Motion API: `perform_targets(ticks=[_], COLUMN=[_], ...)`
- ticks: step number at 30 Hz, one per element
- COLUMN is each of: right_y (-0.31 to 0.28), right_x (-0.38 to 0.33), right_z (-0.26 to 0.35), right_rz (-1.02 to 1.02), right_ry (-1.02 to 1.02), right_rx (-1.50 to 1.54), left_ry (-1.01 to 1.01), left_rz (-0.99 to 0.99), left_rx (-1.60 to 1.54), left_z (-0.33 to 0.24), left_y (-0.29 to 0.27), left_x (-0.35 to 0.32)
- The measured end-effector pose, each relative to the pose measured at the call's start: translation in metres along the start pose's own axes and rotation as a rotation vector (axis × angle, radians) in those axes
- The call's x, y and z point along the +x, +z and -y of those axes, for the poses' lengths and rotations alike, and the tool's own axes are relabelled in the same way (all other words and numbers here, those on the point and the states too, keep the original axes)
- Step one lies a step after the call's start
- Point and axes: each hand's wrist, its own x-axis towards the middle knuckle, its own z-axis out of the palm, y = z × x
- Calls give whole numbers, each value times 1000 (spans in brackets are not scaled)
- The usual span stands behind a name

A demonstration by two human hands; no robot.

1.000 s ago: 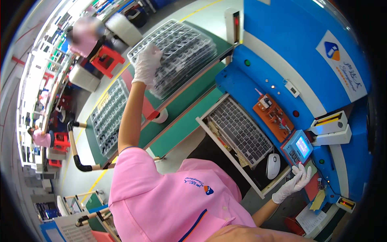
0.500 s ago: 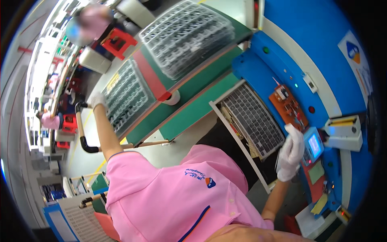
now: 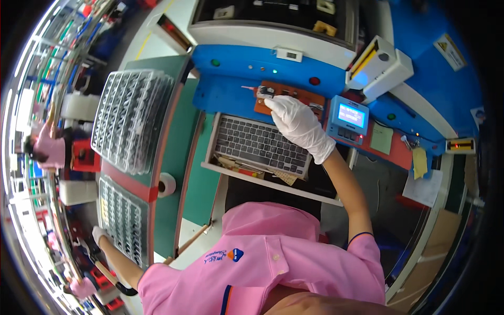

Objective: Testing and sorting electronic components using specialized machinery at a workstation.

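Two gloved hands are spread apart: a small part (image 3: 266,92) is held by the right hand (image 3: 299,126) on the orange fixture (image 3: 286,97); the left hand (image 3: 98,234) rests at the lower tray (image 3: 122,220), grip unclear. Placing seems underway.

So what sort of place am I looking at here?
Most likely an electronics assembly line: clear compartment trays stacked on a green bench, a brown fixture under the gloved right hand, a keyboard and small screen.

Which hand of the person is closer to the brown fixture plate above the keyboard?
The right hand: its fingertips touch the brown fixture plate. The left hand is far off, at the lower clear parts tray.
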Motion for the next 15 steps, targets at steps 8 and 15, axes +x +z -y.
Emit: perform_targets(ticks=[8, 15], right_y=[-24, -65], right_x=[-10, -12], right_z=[-18, -18], right_rz=[16, -15], right_ry=[178, 28], right_rx=[-78, -260], left_ry=[-150, 529], left_rz=[-82, -96], left_rx=[6, -520], left_z=[-15, -15], left_y=[-7, -53], left_x=[-42, -78])
